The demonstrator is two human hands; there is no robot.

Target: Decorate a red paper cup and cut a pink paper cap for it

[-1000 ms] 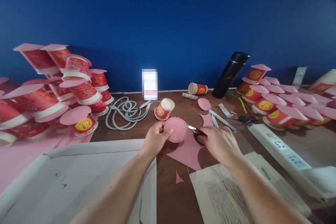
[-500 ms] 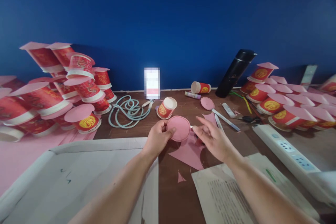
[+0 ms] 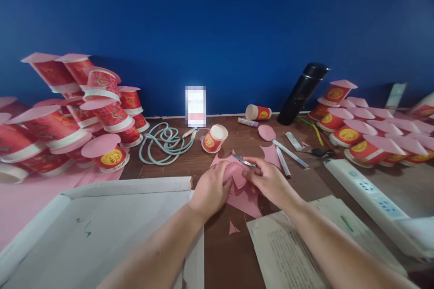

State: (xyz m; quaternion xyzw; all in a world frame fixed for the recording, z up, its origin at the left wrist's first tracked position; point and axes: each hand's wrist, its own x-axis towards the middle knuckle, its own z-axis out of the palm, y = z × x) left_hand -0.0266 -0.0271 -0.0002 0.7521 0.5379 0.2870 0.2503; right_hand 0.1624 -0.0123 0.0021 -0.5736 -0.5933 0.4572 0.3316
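My left hand (image 3: pixel 210 189) grips a pink paper disc (image 3: pixel 233 172), which is bent over between the fingers. In my right hand (image 3: pixel 269 180) is a pair of scissors (image 3: pixel 242 160), its metal blades lying against the far side of the disc; the handles are mostly hidden by my fingers. Beneath both hands lies a cut-out sheet of pink paper (image 3: pixel 246 203). Just beyond stands a red and cream paper cup (image 3: pixel 214 139), and a small pink scrap (image 3: pixel 233 226) rests nearer to me.
Stacked red cups with pink paper tops stand at left (image 3: pixel 110 156) and right (image 3: pixel 351 137). A pale cord (image 3: pixel 166 144), black flask (image 3: pixel 303 95), pink disc (image 3: pixel 267 133), power strip (image 3: pixel 368 196), white tray (image 3: pixel 129 230) and printed papers (image 3: pixel 285 244) surround my hands.
The disc, flat and facing me before, is now bent in my left hand. My right hand has moved left with the scissors, bringing the blades to the disc's upper edge.
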